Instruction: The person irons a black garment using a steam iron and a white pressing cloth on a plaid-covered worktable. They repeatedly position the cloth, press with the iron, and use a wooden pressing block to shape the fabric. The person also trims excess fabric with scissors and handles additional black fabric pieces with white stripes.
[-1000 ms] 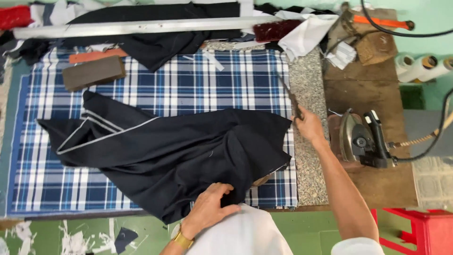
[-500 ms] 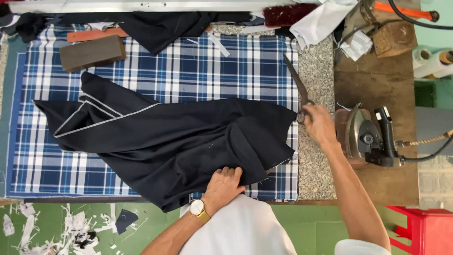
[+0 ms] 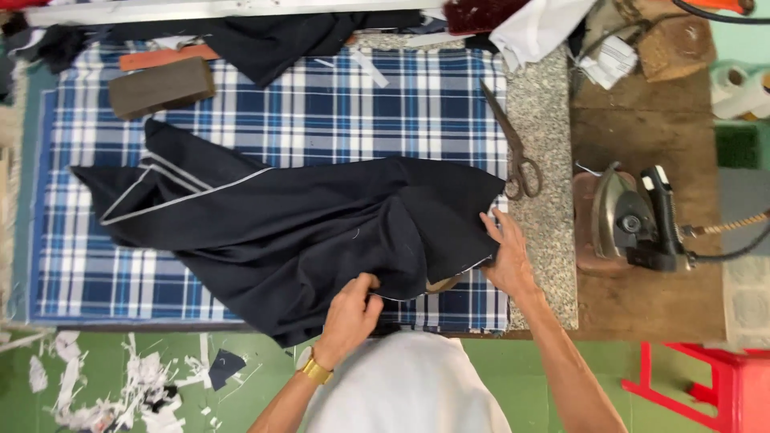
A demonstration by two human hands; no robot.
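One head-worn view; looks steeply down, close above the plaid-covered table (image 3: pixel 281 96).

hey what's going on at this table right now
A person is working a dark navy garment spread over a blue plaid cloth on the table. The left hand grips its near edge, while the right hand presses its right edge flat. Scissors lie just beyond that hand, and an iron rests to the right.

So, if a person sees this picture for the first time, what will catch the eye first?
Probably the dark garment spread across the blue plaid pad, with the left hand gripping its near edge and the right hand flat on its right edge. Next, the scissors and the iron to the right.
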